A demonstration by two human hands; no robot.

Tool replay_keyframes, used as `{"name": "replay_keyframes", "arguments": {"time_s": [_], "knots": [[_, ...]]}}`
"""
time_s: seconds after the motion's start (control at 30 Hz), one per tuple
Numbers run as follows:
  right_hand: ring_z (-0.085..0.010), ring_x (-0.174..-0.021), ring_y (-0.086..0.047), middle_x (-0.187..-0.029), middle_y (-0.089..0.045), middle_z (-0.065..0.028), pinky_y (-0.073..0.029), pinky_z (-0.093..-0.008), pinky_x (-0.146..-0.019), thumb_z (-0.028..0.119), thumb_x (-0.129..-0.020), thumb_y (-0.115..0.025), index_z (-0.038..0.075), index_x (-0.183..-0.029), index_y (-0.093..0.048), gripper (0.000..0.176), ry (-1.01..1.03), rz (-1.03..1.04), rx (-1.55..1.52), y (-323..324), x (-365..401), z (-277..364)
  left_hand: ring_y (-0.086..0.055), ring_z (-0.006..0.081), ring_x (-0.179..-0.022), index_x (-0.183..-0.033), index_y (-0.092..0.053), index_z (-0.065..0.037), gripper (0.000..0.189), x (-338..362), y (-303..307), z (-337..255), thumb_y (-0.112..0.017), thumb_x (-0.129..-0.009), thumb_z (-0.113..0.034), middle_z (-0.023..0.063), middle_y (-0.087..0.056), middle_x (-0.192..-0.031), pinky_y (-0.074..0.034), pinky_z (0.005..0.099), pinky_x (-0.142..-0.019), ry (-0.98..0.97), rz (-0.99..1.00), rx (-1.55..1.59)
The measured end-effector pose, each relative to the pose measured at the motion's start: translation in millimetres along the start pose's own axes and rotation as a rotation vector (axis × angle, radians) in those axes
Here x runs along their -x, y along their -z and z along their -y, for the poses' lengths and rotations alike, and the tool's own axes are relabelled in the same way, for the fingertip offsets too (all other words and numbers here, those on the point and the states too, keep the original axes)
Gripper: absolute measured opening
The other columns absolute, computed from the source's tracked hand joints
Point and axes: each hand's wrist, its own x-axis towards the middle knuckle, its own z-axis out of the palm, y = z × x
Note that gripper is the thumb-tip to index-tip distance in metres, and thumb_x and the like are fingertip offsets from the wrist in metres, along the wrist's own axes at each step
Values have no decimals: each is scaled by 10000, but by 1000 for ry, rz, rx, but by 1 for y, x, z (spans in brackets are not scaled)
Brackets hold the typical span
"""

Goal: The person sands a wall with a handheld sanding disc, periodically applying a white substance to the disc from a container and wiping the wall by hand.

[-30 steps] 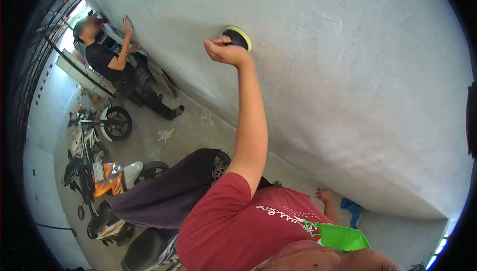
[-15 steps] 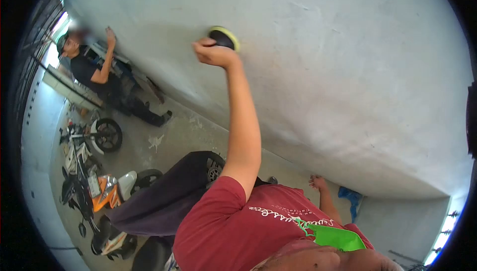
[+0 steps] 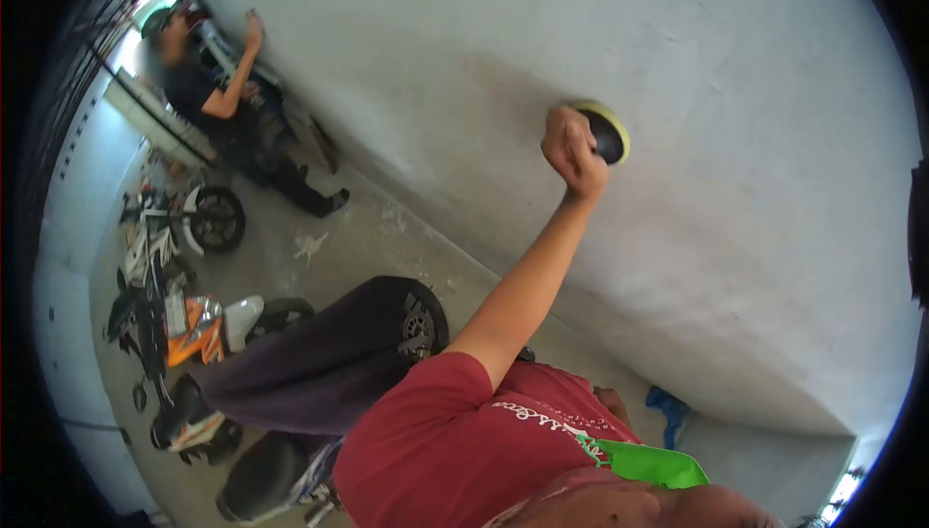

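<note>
My left hand is closed around the back of a round sanding pad, black with a yellow-green rim. The pad's face lies against the grey plastered wall, and that arm is stretched out and up. Low beside my body, my right hand shows only in part past the red shirt. Its fingers cannot be made out, nor whether it holds anything.
Another person in black stands at the far left with a raised hand at the wall. A motorbike under a dark cover stands close on my left, and several motorbikes, including an orange one, are beyond. Blue plastic lies by the wall.
My left hand has carried the sanding pad to the right and down along the wall. My right hand has slipped mostly behind the shirt. The view has shifted slightly.
</note>
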Motion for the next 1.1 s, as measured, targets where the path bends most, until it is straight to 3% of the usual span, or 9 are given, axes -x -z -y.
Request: {"name": "replay_keyframes", "arguments": {"time_s": [0.03,0.2,0.43,0.57,0.77,0.83,0.93,1.03,1.1], "knots": [[-199,-653,-669,-808,-686,-115,-504,-303,-525,324,-953,-520,10,-1062,-615,345,-327,-23,-441,14,4,22,-389,182,-593,-604,-343,-61,406,-15,4,11,-405,-967,-230,40,-401,-604,-337,319,-588,-103,-21,-15],[-189,-643,-657,-832,-691,-115,-504,-303,-521,346,-959,-518,7,-1080,-612,371,-457,-252,-789,69,8,77,-419,247,-655,-635,-369,-29,364,-78,17,37,-417,-953,-200,90,-416,-641,-371,379,-657,115,-399,-75],[-188,-637,-646,-858,-693,-129,-468,-298,-478,346,-953,-523,21,-1108,-597,367,-313,-28,-588,54,-3,77,-458,239,-959,-930,-483,-42,92,26,18,13,-510,-956,-125,101,-468,-961,-378,379,-889,169,-135,-184],[-203,-655,-649,-878,-685,-138,-486,-307,-507,341,-967,-492,17,-1138,-593,380,-233,77,-361,67,-26,98,-395,365,-1192,-1291,-396,-30,399,70,35,-18,-548,-935,-125,219,-411,-1253,-291,473,-1019,82,129,-394],[-229,-685,-653,-912,-671,-152,-517,-322,-554,333,-992,-439,10,-1187,-586,405,-118,144,-105,71,-55,115,-514,250,-1065,-1316,-459,-134,478,111,69,-39,-659,-882,-115,121,-489,-1186,-306,420,-923,141,562,-453],[-214,-675,-648,-896,-673,-151,-491,-292,-522,329,-991,-451,13,-1168,-589,387,-287,106,-669,77,-68,112,-530,231,-1039,-1286,-495,-137,462,104,81,-40,-684,-865,-126,97,-504,-1161,-308,415,-925,114,586,-471],[-160,-615,-613,-896,-668,-94,-475,-280,-516,313,-954,-517,29,-1109,-596,333,-224,-9,-591,101,-73,148,-569,248,-974,-1203,-574,-116,398,100,99,-43,-722,-836,-154,72,-569,-1056,-336,394,-910,94,595,-457],[-151,-636,-614,-930,-672,-90,-479,-270,-553,309,-967,-514,32,-1130,-599,333,-141,-89,-642,120,-54,214,-604,237,-963,-1174,-576,-73,339,110,123,-45,-702,-875,-173,78,-621,-1042,-375,368,-921,334,591,-364],[-146,-657,-617,-947,-673,-88,-481,-264,-581,311,-976,-513,31,-1137,-601,335,-93,-122,-683,127,-46,258,-613,190,-1010,-1171,-545,-16,367,136,139,-46,-689,-905,-224,86,-647,-1014,-427,342,-904,1163,184,186]]}}
